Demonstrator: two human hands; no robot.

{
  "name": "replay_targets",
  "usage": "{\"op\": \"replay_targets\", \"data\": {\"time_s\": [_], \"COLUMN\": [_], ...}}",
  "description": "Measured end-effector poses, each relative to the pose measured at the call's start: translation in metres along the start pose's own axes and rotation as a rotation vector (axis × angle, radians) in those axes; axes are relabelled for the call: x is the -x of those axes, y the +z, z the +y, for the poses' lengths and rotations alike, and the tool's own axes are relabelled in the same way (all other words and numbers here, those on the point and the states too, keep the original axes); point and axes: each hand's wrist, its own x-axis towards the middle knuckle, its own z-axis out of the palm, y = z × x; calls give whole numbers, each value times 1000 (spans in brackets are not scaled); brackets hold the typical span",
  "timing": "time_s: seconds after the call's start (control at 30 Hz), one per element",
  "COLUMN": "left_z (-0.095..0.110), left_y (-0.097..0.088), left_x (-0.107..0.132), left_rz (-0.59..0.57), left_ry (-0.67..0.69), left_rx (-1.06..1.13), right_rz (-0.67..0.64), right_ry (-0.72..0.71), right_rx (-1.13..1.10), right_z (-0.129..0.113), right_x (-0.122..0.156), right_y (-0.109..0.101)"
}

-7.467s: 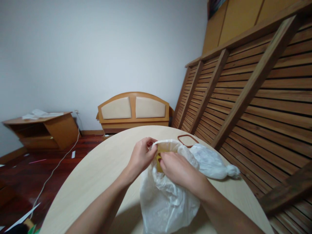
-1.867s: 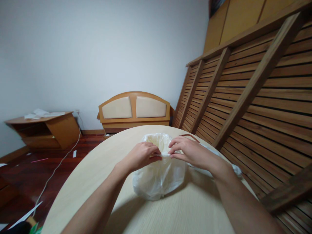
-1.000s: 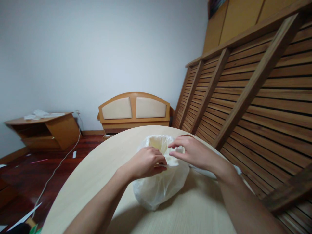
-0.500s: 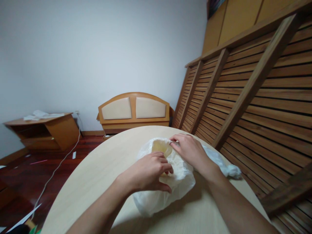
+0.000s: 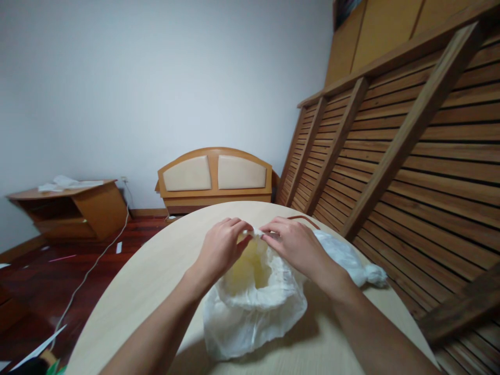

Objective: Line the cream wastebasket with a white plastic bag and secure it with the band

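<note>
A white plastic bag (image 5: 253, 312) sits open on the round pale wooden table (image 5: 156, 276), with something yellowish (image 5: 250, 265) showing inside it. My left hand (image 5: 221, 247) pinches the far rim of the bag from the left. My right hand (image 5: 291, 242) pinches the same rim from the right, fingertips almost meeting those of the left. Both hands are closed on the thin plastic edge and hold it up above the bag's mouth.
A second white bag (image 5: 347, 260), knotted at its end, lies behind my right wrist. A brown-rimmed lid (image 5: 302, 220) peeks out beyond my right hand. A slatted wooden frame (image 5: 410, 156) leans close on the right. A headboard (image 5: 214, 177) and a low cabinet (image 5: 66, 208) stand by the wall.
Both hands left the bag's near side and top and came together at its far rim, lifting it. The bag's mouth now gapes toward me and its body has slumped nearer.
</note>
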Motion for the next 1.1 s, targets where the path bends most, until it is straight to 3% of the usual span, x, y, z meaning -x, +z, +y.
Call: {"op": "replay_targets", "data": {"time_s": [0.27,0.43,0.63,0.87,0.97,1.1], "left_z": [6,11,17,19,18,16], "left_y": [-9,-11,-15,-15,-14,-13], "left_x": [0,0,0,2,3,4], "left_rz": [-97,-100,-122,-128,-120,-42], "left_ry": [-54,-50,-51,-76,-82,-161], "left_rx": [-48,-60,-53,-29,-26,-23], "right_rz": [-48,-28,-133,-148,-127,-4], "right_ry": [16,34,76,124,120,120], "right_rx": [-52,-14,105,80,52,15], "right_z": [3,-3,-7,-8,-5,2], "right_x": [2,3,3,4,4,4], "right_y": [-8,-5,-3,-3,0,2]}}
